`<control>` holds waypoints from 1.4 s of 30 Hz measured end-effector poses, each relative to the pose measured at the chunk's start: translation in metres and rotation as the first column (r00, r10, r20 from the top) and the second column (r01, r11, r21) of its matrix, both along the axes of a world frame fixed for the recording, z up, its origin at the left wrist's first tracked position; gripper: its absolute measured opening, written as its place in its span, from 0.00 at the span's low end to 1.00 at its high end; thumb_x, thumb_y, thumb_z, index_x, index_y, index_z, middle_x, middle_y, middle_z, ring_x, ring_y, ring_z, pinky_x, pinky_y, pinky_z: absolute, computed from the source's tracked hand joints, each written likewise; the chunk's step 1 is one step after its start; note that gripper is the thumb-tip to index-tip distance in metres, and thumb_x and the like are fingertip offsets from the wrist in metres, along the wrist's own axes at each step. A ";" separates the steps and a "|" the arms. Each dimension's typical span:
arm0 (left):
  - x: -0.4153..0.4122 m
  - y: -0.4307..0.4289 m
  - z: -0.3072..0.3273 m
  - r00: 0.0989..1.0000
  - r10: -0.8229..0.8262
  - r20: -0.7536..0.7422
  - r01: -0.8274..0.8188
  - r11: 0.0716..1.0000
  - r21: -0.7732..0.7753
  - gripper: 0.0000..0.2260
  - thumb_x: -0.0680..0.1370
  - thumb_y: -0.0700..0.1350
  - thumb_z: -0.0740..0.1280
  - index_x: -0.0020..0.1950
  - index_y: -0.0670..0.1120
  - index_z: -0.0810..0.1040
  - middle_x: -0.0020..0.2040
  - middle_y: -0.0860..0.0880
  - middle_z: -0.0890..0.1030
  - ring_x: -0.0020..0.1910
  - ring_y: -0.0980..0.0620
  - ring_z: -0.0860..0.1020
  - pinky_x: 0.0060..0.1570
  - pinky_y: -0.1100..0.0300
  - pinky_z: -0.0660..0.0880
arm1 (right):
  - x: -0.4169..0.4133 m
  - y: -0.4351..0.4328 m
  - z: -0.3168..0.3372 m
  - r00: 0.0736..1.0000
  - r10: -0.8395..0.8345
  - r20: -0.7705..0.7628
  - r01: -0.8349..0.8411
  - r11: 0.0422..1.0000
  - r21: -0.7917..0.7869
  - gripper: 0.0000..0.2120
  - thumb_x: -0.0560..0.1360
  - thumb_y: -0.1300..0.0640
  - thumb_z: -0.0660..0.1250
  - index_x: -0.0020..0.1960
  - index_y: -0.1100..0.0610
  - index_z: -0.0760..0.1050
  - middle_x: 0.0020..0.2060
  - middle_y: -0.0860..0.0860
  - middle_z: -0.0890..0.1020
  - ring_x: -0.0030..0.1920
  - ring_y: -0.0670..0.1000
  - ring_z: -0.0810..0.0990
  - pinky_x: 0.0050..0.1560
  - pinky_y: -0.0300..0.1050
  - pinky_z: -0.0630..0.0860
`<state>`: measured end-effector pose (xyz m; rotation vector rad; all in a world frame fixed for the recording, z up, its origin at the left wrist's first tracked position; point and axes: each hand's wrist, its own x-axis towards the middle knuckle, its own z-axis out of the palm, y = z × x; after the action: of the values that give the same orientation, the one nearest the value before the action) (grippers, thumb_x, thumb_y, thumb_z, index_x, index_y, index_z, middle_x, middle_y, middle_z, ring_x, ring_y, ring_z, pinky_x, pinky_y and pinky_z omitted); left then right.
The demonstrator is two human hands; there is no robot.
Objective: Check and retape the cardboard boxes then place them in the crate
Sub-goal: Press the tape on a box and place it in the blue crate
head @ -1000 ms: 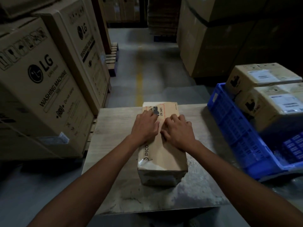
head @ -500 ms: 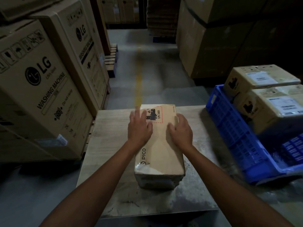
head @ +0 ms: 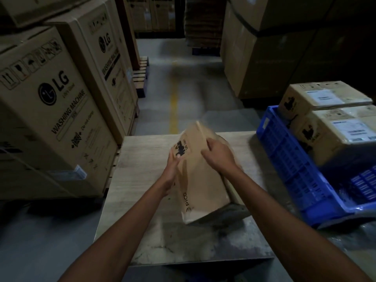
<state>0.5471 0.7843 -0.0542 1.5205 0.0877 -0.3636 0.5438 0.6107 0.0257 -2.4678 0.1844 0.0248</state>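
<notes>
A long brown cardboard box [head: 200,180] marked PICO is tipped up on its right lower edge on the small table [head: 142,231], its printed face turned left and blurred by motion. My left hand [head: 173,167] holds its left face near the black label, thumb on the face. My right hand [head: 219,153] grips the raised top edge from the right, fingers curled over it. A blue plastic crate [head: 284,159] stands to the right and holds two labelled cardboard boxes [head: 333,135].
Tall LG washing machine cartons [head: 50,110] stand close on the left on pallets. Large stacked cartons [head: 264,58] fill the back right. A concrete aisle with a yellow line [head: 174,102] runs straight ahead between them.
The box lay flat with both hands on its top. Both hands moved out to its sides, and now the box is rolled up onto its right edge, left side raised.
</notes>
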 end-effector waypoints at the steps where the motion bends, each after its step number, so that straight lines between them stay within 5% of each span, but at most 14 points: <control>1: -0.002 0.003 -0.005 0.999 0.010 -0.048 -0.013 0.999 -0.051 0.28 0.80 0.61 0.60 0.78 0.60 0.56 0.72 0.49 0.72 0.69 0.45 0.74 0.67 0.38 0.72 | -0.002 0.006 -0.003 0.999 0.035 0.001 -0.035 0.998 -0.045 0.11 0.73 0.49 0.63 0.53 0.53 0.75 0.51 0.55 0.82 0.51 0.62 0.79 0.47 0.53 0.77; 4: -0.007 0.012 -0.022 0.982 0.029 -0.188 -0.056 0.989 -0.139 0.39 0.71 0.70 0.67 0.78 0.60 0.58 0.70 0.47 0.75 0.68 0.44 0.76 0.67 0.38 0.72 | -0.013 0.023 -0.012 0.998 0.067 0.009 -0.066 0.991 -0.115 0.11 0.75 0.48 0.63 0.56 0.50 0.72 0.55 0.52 0.80 0.57 0.62 0.74 0.50 0.54 0.72; 9: -0.014 0.019 -0.026 0.965 0.072 -0.253 -0.100 0.990 -0.100 0.26 0.79 0.66 0.59 0.74 0.55 0.69 0.64 0.50 0.81 0.63 0.48 0.79 0.65 0.44 0.75 | -0.027 0.051 -0.023 0.993 0.118 0.005 -0.115 0.978 -0.173 0.24 0.76 0.46 0.61 0.71 0.49 0.68 0.64 0.51 0.75 0.64 0.60 0.70 0.60 0.58 0.71; 12: -0.015 0.024 -0.030 0.963 0.231 -0.141 -0.223 0.972 0.069 0.28 0.77 0.69 0.59 0.68 0.52 0.75 0.62 0.50 0.82 0.62 0.48 0.79 0.65 0.44 0.75 | -0.036 0.062 -0.032 0.971 0.238 -0.008 -0.232 0.937 -0.260 0.18 0.74 0.45 0.63 0.62 0.49 0.71 0.60 0.51 0.75 0.61 0.61 0.71 0.55 0.57 0.72; 15: -0.022 0.028 -0.011 0.943 0.328 0.065 -0.332 0.896 0.296 0.25 0.83 0.58 0.59 0.73 0.43 0.69 0.66 0.48 0.74 0.66 0.46 0.74 0.63 0.56 0.70 | -0.053 0.065 -0.047 0.908 0.411 -0.078 -0.410 0.835 -0.366 0.16 0.75 0.42 0.62 0.57 0.49 0.73 0.59 0.50 0.74 0.61 0.61 0.71 0.55 0.57 0.72; 19: -0.028 0.037 -0.016 0.966 0.162 0.201 -0.251 0.772 0.584 0.27 0.83 0.51 0.62 0.79 0.41 0.61 0.76 0.40 0.66 0.75 0.41 0.65 0.71 0.52 0.63 | -0.074 0.049 -0.076 0.894 0.437 -0.095 -0.439 0.818 -0.373 0.20 0.78 0.43 0.59 0.68 0.47 0.72 0.73 0.49 0.70 0.73 0.60 0.65 0.67 0.58 0.67; 23: -0.042 0.037 -0.038 0.983 0.035 0.179 -0.136 0.796 0.590 0.22 0.83 0.50 0.63 0.75 0.44 0.66 0.69 0.41 0.74 0.66 0.41 0.74 0.61 0.54 0.71 | -0.074 0.023 -0.083 0.889 0.449 -0.088 -0.454 0.841 -0.294 0.28 0.74 0.50 0.67 0.74 0.46 0.69 0.78 0.49 0.65 0.78 0.55 0.61 0.76 0.54 0.59; 28: -0.046 0.030 -0.035 0.983 0.070 0.168 -0.158 0.785 0.600 0.17 0.80 0.53 0.67 0.62 0.44 0.70 0.55 0.46 0.78 0.51 0.47 0.77 0.46 0.55 0.73 | -0.092 -0.006 -0.091 0.963 0.253 -0.091 -0.269 0.896 -0.355 0.28 0.76 0.40 0.66 0.74 0.43 0.67 0.79 0.49 0.62 0.79 0.53 0.56 0.76 0.62 0.52; 32: -0.051 0.021 -0.033 0.982 0.076 0.173 -0.169 0.760 0.628 0.16 0.79 0.54 0.69 0.57 0.46 0.68 0.54 0.45 0.79 0.50 0.45 0.78 0.46 0.55 0.74 | -0.102 -0.023 -0.090 0.989 0.101 -0.110 -0.136 0.914 -0.381 0.32 0.74 0.31 0.66 0.73 0.42 0.67 0.80 0.51 0.58 0.80 0.58 0.52 0.74 0.71 0.49; 38: -0.066 0.016 -0.042 0.978 0.038 0.204 -0.160 0.760 0.630 0.25 0.80 0.55 0.66 0.72 0.48 0.63 0.64 0.40 0.76 0.60 0.40 0.76 0.56 0.45 0.77 | -0.102 -0.045 -0.089 0.933 -0.199 -0.300 0.076 0.924 -0.375 0.60 0.60 0.15 0.57 0.81 0.46 0.44 0.80 0.61 0.37 0.78 0.69 0.36 0.67 0.84 0.41; 42: -0.088 0.012 -0.046 0.967 0.030 0.251 -0.211 0.642 0.737 0.25 0.82 0.56 0.62 0.76 0.47 0.63 0.63 0.38 0.74 0.61 0.38 0.74 0.56 0.46 0.74 | -0.089 -0.057 -0.088 0.914 -0.154 -0.374 0.025 0.945 -0.327 0.67 0.56 0.14 0.59 0.81 0.48 0.37 0.78 0.60 0.30 0.77 0.69 0.32 0.68 0.81 0.46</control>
<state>0.4588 0.7966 -0.0999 2.3836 0.1872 -0.0230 0.4547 0.5539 -0.0619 -2.7455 0.5141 0.4954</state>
